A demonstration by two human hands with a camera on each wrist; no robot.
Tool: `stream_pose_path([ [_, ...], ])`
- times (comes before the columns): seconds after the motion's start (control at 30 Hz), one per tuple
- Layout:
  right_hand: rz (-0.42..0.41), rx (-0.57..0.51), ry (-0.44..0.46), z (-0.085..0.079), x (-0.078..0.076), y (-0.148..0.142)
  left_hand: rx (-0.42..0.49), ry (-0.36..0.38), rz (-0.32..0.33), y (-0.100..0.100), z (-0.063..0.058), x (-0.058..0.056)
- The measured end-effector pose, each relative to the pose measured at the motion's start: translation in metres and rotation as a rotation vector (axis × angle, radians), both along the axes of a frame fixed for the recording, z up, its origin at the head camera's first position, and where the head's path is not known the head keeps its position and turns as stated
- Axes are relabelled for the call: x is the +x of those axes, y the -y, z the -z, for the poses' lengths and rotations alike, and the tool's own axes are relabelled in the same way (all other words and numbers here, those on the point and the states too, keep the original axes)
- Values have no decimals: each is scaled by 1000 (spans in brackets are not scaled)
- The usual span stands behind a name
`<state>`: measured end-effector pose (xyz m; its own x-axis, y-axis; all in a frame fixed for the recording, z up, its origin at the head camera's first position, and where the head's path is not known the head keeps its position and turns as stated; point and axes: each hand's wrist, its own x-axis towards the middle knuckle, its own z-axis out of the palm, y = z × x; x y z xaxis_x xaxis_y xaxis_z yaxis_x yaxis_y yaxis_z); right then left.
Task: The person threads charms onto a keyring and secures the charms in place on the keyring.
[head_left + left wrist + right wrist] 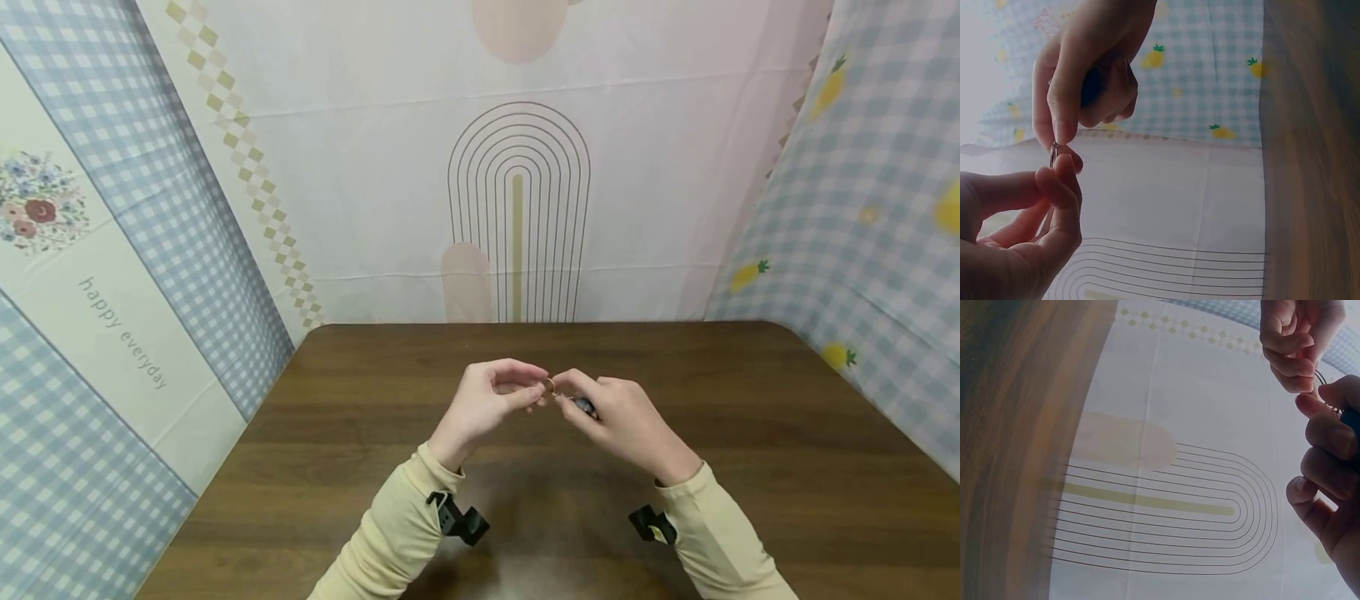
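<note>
Over the table, my left hand (480,406) pinches a thin metal split ring (551,385) between thumb and fingertips. On the other side of the ring, my right hand (626,419) grips its end with thumb and forefinger. A dark blue object (586,407), joined to the ring by a short chain, sits within the curled right fingers, which cover most of it; its kind I cannot tell. From the left wrist view, the ring (1054,154) stands edge-on between both sets of fingertips. Small chain links (1336,412) show beside the right thumb in the right wrist view.
Beneath the hands lies a brown wooden table (360,433). A white printed cloth (360,192) hangs behind its far edge, with blue checked cloths (885,250) at the sides. Black camera mounts (459,518) are strapped on both sleeved wrists.
</note>
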<state>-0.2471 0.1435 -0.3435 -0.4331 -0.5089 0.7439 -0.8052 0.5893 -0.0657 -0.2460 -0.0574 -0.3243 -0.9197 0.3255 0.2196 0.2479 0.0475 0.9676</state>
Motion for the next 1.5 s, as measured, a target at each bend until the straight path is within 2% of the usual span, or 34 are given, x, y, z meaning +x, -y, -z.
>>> stream_pose_path([
  [0.4, 11, 9, -3, 3, 0, -1, -52, -43, 64, 0, 1, 0],
  [0.5, 10, 2, 6, 3, -1, -1, -32, -33, 46, -2, 2, 0],
  [0.63, 17, -9, 20, 2, -1, 0, 8, -20, -12, -2, 3, -2],
  [0.77, 15, 2, 27, 1, -1, 0, -7, -43, -49, -1, 4, -4],
  [0.97, 7, 38, 34, 1, 1, -1, -112, -101, -44, 0, 3, 0],
  [1.1, 2, 27, 14, 2, 1, -3, -123, -108, -1, 0, 4, 1],
  [1.2, 0, 6, 2, 2, 1, -3, -99, -89, 37, 0, 4, 1],
  [1.33, 6, 6, 12, 2, 6, 0, -55, -13, 93, 3, 2, 6],
  [1.43, 15, 9, 36, 2, 10, 3, -18, 27, 105, 5, 2, 8],
  [1.5, 25, 6, 55, 1, 13, 4, 2, 29, 84, 5, 2, 9],
])
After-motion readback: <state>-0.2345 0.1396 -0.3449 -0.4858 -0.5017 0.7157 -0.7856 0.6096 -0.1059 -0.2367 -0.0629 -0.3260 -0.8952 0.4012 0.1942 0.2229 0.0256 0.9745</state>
